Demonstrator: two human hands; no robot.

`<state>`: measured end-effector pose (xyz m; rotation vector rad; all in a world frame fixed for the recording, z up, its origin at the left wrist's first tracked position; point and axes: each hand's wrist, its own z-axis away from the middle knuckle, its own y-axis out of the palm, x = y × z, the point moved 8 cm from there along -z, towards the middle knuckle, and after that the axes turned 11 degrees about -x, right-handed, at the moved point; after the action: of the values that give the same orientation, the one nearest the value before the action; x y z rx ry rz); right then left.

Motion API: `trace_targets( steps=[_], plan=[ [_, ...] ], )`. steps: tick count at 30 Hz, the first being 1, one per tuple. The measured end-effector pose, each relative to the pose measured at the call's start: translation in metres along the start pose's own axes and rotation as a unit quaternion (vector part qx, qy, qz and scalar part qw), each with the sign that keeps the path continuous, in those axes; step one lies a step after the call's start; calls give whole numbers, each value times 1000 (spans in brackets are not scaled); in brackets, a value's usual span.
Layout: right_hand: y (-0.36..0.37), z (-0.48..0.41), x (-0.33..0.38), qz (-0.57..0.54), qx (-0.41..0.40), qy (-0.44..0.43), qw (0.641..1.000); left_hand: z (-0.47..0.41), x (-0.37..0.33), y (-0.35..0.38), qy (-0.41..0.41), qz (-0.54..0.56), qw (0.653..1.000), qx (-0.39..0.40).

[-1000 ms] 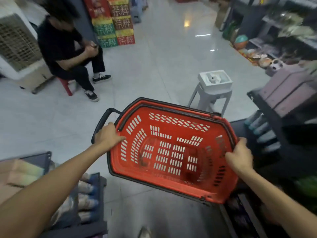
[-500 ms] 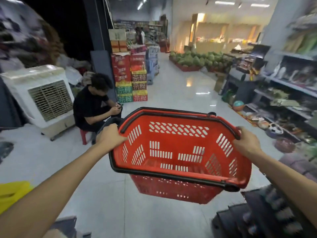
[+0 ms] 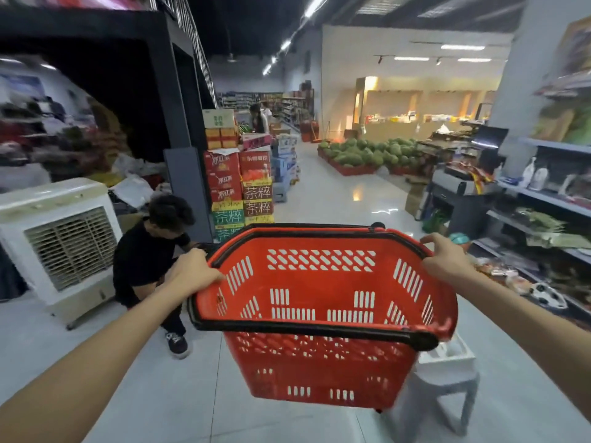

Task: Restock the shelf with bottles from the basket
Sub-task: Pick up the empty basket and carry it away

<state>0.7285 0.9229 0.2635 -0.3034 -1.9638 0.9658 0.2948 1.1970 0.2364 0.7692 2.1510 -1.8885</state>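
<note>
I hold a red plastic basket with a black rim up in front of me, roughly level. No bottles show inside it; only its slotted walls are visible. My left hand grips the rim at the basket's left end, by the black handle. My right hand grips the rim at the right end. Grey shelves with goods run along the right side of the aisle.
A person in black sits low at the left, close to the basket. A white air cooler stands farther left. A grey stool with a white box is below the basket. Stacked drink cartons and melons lie ahead.
The basket has come up from floor level to chest height and levelled out. My view has swung up from the floor to the aisle. Both hands kept their grip on the rim.
</note>
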Motion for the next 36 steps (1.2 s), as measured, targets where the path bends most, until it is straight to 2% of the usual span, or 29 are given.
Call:
trace_targets(
  steps=[8,17,26,36],
  plan=[
    [54,-156,30,-19,9,-42,999,-131,-51,35,-17,-1,999,-33],
    [175,-343,36,14,26,-52,998,-322,-109,128,-13,11,999,-39],
    [242,-548,48,29,12,-40,999,-529,-216,190,7,15,999,-44],
    [342,-803,0,33,7,-26,999,-759,-337,343,32,-3,999,-28]
  ],
)
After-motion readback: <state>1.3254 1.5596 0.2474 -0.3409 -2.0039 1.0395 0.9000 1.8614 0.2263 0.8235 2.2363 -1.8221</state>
